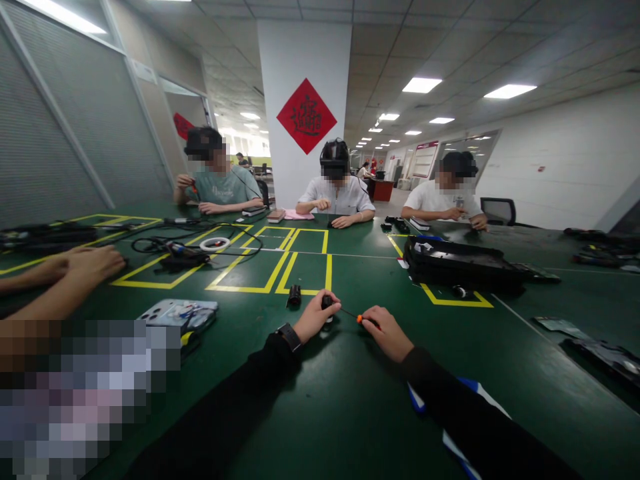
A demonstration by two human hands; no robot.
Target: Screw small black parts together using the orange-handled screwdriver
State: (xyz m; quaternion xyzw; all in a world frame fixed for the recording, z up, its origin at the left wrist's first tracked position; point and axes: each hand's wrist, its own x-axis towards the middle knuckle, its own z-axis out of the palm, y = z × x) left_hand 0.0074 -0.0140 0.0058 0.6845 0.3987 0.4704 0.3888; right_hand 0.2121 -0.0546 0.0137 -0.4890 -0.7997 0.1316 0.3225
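Note:
My left hand [315,316] is closed around a small black cylindrical part [327,302] just above the green table. Between the fingers of my right hand [387,331] is the orange-and-black handle of a screwdriver [360,319]. Its thin shaft points left, with the tip at or near the black part; whether it touches cannot be made out. A second small black cylindrical part [294,295] stands on the table just left of my left hand.
Yellow tape outlines [327,273] mark the green table [320,427]. A long black casing [460,263] lies at the right, a phone-like device [177,312] and cables [183,253] at the left. A co-worker's hands [95,263] rest nearby; several people sit opposite.

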